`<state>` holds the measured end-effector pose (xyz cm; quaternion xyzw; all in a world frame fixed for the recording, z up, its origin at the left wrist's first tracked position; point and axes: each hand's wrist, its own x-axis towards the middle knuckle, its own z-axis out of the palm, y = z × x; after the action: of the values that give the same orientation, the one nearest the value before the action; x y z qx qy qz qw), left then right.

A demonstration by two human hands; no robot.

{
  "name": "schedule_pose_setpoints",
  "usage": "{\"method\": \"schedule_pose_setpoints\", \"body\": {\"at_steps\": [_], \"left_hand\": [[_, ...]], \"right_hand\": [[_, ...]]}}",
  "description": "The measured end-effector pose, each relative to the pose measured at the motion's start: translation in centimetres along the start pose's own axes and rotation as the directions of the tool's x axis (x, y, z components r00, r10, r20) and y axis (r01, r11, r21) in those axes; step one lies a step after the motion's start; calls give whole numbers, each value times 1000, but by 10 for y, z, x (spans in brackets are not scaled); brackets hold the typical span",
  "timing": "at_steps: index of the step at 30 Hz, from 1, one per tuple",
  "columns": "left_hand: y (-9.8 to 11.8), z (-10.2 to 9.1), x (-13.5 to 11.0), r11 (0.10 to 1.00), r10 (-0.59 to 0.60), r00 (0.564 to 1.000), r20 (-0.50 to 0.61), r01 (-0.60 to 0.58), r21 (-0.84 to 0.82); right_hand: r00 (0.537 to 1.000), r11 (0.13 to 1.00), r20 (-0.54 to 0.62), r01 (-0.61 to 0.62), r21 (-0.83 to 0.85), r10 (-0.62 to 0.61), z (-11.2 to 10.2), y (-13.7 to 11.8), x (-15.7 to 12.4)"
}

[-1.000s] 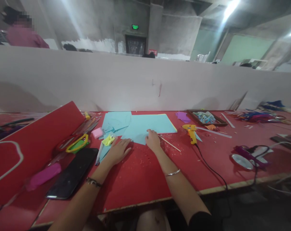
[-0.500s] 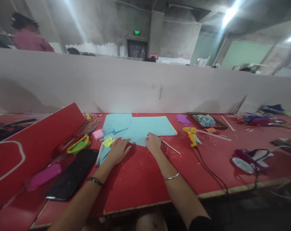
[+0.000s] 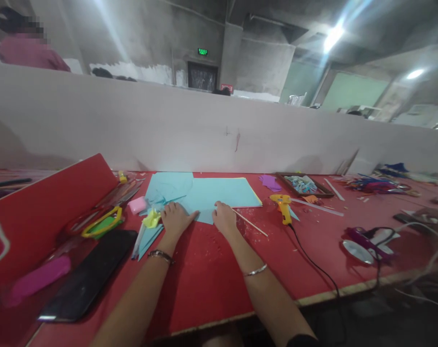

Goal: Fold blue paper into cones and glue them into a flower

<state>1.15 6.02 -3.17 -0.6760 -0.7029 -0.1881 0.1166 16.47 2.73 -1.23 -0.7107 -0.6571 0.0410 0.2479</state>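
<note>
My left hand [image 3: 177, 219] lies on light blue paper [image 3: 222, 190], fingers spread and thumb pointing right towards the paper's near edge. Close to it on the right, my right hand [image 3: 225, 219] rests at the same near edge with its fingers curled. What those fingers hold, if anything, is hidden. A thin wooden stick [image 3: 251, 223] runs out from beside the right hand across the red table. Just left of my left hand are a crumpled yellow piece [image 3: 152, 219], folded blue paper strips [image 3: 150, 242] and a small pink block [image 3: 137, 205].
A yellow glue gun [image 3: 284, 211] with a black cord lies to the right, near a tray of scraps [image 3: 304, 184] and purple paper [image 3: 270, 182]. To the left are a black phone [image 3: 92, 274], yellow-handled scissors [image 3: 103, 223] and a leaning red board [image 3: 56, 197]. A white partition [image 3: 168, 125] stands behind.
The whole view has shifted a little. My left hand has turned to point away from me and now lies further onto the blue paper. My right hand stays at the paper's edge.
</note>
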Motion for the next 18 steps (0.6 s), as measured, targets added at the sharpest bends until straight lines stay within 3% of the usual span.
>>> {"method": "schedule_pose_setpoints", "body": {"at_steps": [3,6,9,11,12,14,16,18], "left_hand": [[-3,-1,2,1000,-23,1000,15,23,-16],[-5,-4,1,999,-29,999,46,30,-37],[-5,-6,0,997,-8,997,80,14,-70],[-5,-7,0,996,5,996,94,4,-88],[-5,-7,0,996,11,995,100,-2,-94],[-4,-6,0,994,24,994,110,-13,-106],[-3,-5,0,992,37,993,110,-23,-123],[-2,-5,-1,989,38,995,97,-24,-149]], "right_hand": [[997,936,-40,-46,350,64,12,4,7],[978,676,-43,-110,729,205,26,5,14],[951,431,24,-162,888,308,32,4,18],[945,355,93,-207,912,313,34,4,19],[949,367,116,-224,903,295,34,4,20],[968,481,129,-221,848,218,33,6,21],[986,604,127,-168,779,111,34,8,21],[993,657,116,-99,747,18,36,9,21]]}}
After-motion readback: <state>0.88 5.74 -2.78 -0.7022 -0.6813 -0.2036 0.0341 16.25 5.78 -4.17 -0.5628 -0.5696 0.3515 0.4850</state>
